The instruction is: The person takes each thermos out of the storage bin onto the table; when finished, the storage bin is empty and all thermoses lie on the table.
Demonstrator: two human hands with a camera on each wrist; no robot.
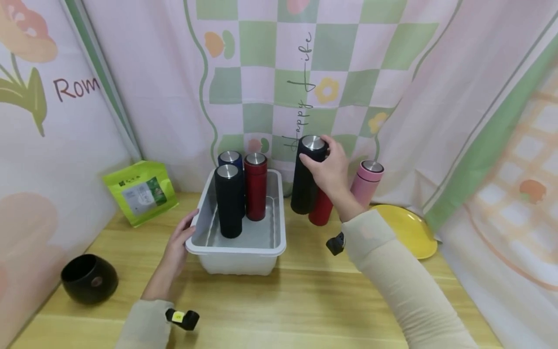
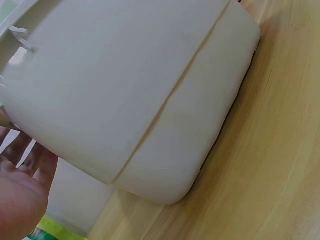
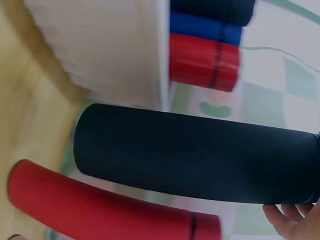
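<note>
My right hand grips a black thermos near its silver-topped lid, fingers and thumb around it. The thermos stands nearly upright to the right of a white plastic tub. Behind my right hand, a red thermos is partly hidden, and a pink one stands further right. Inside the tub are another black thermos, a red one and a blue one mostly covered by the black. My left hand holds the tub's left rim; its fingers show against the tub's side.
A yellow plate lies at the right edge of the wooden table. On the left are a green pouch and a round black cup. A patterned curtain hangs close behind everything.
</note>
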